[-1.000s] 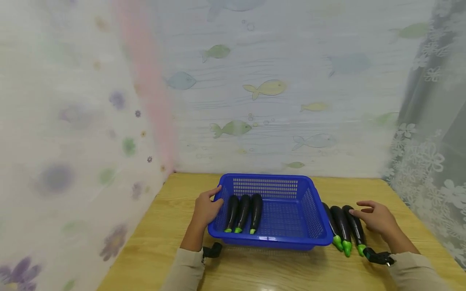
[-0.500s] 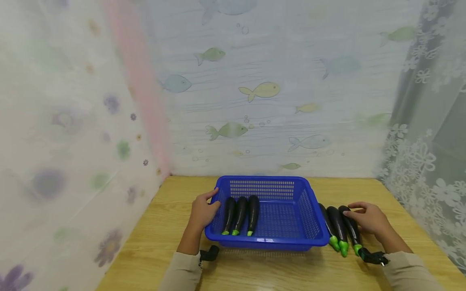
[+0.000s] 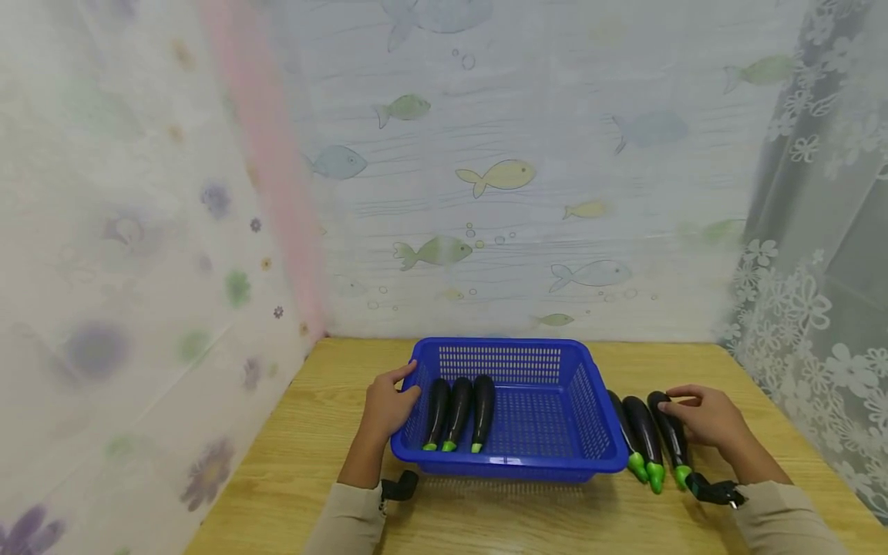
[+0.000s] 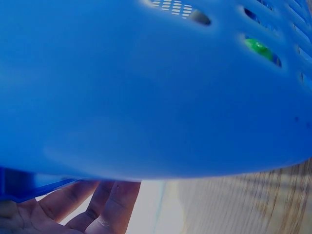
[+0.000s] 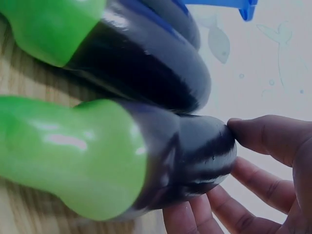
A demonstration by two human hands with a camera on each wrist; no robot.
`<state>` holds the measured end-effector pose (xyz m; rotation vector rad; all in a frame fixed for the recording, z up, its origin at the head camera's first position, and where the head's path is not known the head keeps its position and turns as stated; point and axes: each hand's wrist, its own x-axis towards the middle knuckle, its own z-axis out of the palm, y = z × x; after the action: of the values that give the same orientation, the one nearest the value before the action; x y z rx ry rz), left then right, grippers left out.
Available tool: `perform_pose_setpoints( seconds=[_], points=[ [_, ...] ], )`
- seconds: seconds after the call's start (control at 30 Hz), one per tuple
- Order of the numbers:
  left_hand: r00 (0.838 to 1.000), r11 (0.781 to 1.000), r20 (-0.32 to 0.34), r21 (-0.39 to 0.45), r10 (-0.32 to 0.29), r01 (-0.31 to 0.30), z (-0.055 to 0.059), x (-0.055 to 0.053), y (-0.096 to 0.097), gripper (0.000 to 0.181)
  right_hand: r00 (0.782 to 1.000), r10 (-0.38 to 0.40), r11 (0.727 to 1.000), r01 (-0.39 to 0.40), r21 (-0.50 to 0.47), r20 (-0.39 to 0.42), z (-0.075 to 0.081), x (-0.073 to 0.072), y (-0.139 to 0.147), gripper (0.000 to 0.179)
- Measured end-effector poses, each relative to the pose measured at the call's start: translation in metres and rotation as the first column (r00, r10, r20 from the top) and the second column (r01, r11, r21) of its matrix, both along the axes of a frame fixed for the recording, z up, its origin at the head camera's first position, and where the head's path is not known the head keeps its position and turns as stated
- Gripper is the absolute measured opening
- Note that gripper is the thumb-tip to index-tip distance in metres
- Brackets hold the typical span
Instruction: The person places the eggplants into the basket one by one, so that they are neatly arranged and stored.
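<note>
A blue slotted plastic basket (image 3: 509, 460) stands on the table, with three dark eggplants (image 3: 458, 416) side by side in its left part. My left hand (image 3: 390, 402) grips the basket's left rim, index finger along the edge and thumb on the inner side. To the right of the basket lie three more eggplants, green stem ends towards me. My right hand (image 3: 711, 416) holds the rightmost eggplant (image 3: 672, 435) by its rounded far end. In the right wrist view the thumb touches one side of this eggplant (image 5: 200, 156), and the other fingers reach around the opposite side.
Two eggplants (image 3: 645, 439) lie between the held one and the basket's right wall. The wooden table (image 3: 333, 385) meets a fish-patterned wall covering (image 3: 499, 231) at the back. A lace curtain (image 3: 798, 308) hangs on the right.
My right thumb and fingers have come in closer around the far end of the rightmost eggplant. The left hand and the basket stay as they were; the head view has shifted slightly.
</note>
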<state>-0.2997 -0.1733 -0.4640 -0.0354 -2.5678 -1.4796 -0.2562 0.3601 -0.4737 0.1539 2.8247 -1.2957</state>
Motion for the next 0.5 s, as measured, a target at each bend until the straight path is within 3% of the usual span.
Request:
perform_pose_setpoints(
  seconds=[0.5],
  points=[
    [1.0, 1.0, -0.005, 0.002, 0.01, -0.01, -0.001, 0.0, 0.001, 0.053, 1.0, 0.023, 0.996, -0.023, -0.081, 0.001, 0.019, 0.001, -0.006, 0.076]
  ],
)
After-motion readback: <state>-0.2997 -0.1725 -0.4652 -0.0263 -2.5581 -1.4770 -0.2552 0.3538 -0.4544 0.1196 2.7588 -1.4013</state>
